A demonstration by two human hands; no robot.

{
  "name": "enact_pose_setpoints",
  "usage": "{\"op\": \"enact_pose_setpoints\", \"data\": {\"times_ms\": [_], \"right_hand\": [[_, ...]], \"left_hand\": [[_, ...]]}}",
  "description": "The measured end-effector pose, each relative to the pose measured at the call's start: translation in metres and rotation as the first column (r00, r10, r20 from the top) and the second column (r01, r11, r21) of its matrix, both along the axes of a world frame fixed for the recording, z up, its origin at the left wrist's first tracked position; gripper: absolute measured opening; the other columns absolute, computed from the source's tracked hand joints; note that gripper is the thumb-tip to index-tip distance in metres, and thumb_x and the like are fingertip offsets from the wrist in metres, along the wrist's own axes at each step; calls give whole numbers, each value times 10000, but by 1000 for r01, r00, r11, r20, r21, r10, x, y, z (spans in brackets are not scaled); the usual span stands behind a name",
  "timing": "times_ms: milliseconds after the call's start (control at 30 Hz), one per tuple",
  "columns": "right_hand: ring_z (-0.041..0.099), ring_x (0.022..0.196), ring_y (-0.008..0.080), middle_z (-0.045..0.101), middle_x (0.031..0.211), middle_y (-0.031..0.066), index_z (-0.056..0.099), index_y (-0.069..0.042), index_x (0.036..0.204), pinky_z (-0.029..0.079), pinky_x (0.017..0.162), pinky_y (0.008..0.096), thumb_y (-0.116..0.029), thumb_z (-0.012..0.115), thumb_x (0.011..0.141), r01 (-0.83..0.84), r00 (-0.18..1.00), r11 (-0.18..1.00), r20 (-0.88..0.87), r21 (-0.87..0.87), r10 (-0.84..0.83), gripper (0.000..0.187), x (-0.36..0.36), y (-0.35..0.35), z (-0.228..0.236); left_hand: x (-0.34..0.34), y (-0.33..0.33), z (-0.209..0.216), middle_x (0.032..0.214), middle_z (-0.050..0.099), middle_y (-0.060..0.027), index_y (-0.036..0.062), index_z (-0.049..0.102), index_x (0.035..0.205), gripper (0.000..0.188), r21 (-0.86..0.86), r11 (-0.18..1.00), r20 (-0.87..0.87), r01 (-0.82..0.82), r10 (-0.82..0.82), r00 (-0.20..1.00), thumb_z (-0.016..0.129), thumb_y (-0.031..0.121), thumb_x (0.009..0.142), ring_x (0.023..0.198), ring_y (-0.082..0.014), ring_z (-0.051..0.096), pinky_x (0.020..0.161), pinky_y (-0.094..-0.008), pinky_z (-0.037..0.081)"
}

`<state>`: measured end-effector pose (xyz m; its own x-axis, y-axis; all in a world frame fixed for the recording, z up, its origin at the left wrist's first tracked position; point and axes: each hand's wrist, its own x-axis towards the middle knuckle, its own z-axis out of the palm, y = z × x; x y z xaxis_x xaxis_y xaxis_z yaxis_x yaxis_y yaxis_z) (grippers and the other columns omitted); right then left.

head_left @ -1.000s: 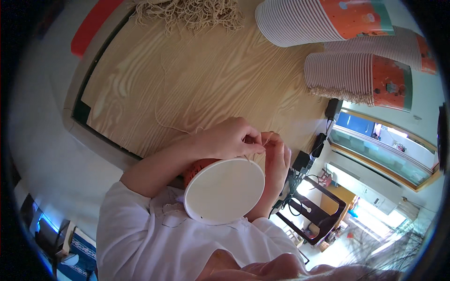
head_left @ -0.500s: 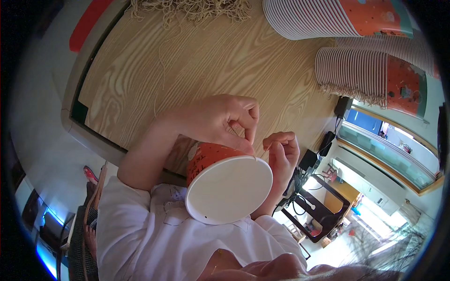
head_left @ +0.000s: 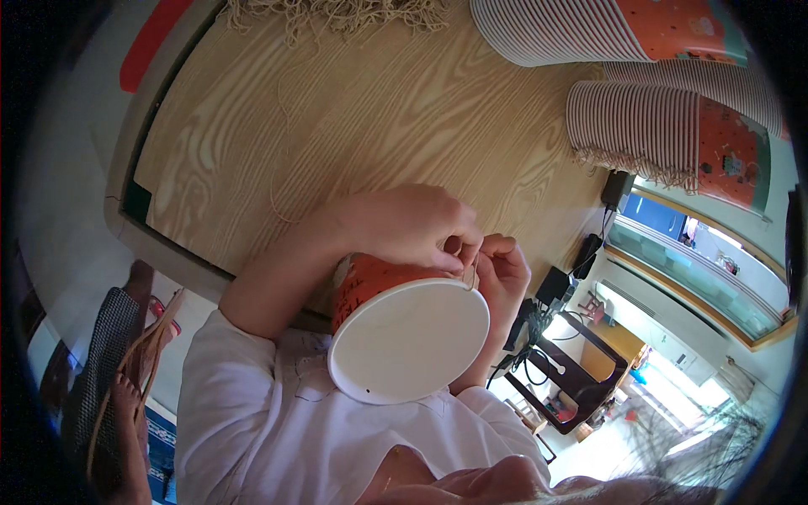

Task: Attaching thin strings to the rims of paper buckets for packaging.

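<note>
A paper bucket (head_left: pixel 411 341), white inside with an orange printed outer wall, rests tilted against my white shirt, its mouth facing up. A small dark hole shows near its rim on the near side. My left hand (head_left: pixel 433 223) reaches over the bucket's far side, fingertips pinched on a thin beige cord (head_left: pixel 472 278) at the rim. Beside it, my right hand (head_left: pixel 505 268) is closed with thumb and fingers together on the same cord. The fingertips of both hands nearly touch. Exactly how the cord passes the rim is hidden by the fingers.
A heap of beige cords (head_left: pixel 337 15) lies at the wood-grain table's (head_left: pixel 353 109) far edge, one loose strand trailing toward me. Stacked paper buckets (head_left: pixel 631 126) lie sideways at the far right. Black adapters and cables (head_left: pixel 555 286) sit at the right edge. Another person (head_left: pixel 114 353) is at the left.
My left hand has moved right and slightly nearer, closing up to my right hand at the cord. The bucket has barely shifted. The person at the left has moved further into view.
</note>
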<state>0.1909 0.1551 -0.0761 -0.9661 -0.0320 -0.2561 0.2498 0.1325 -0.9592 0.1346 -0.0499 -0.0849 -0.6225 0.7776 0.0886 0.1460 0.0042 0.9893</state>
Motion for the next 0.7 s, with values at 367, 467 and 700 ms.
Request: {"op": "enact_pose_setpoints", "data": {"times_ms": [367, 467, 700], "right_hand": [[546, 750, 150, 586, 798, 89, 584, 28, 778, 422, 708, 237, 98, 611, 734, -94, 991, 995, -94, -22, 92, 88, 0, -1, 16], [545, 743, 145, 591, 793, 84, 580, 27, 770, 416, 706, 233, 101, 623, 719, -61, 994, 997, -94, -51, 56, 99, -2, -4, 17], [548, 744, 171, 598, 783, 106, 609, 40, 808, 411, 696, 257, 41, 653, 707, -105, 985, 993, -130, 63, 112, 110, -23, 15, 26]], "left_hand": [[-1, 21, -43, 856, 579, -43, 13, 611, 808, 148, 547, 837, 386, -12, -240, 891, 598, 161, 810, 741, -122, 536, 678, -265, 435], [-2, 30, -46, 883, 577, -48, 6, 659, 842, 163, 726, 686, 384, -46, -349, 855, 590, 148, 802, 805, -117, 531, 736, -251, 425], [-9, 32, -50, 904, 582, -69, 51, 696, 1000, 236, 692, 721, 418, -37, -359, 834, 619, 174, 815, 899, -164, 538, 815, -285, 407]]}}
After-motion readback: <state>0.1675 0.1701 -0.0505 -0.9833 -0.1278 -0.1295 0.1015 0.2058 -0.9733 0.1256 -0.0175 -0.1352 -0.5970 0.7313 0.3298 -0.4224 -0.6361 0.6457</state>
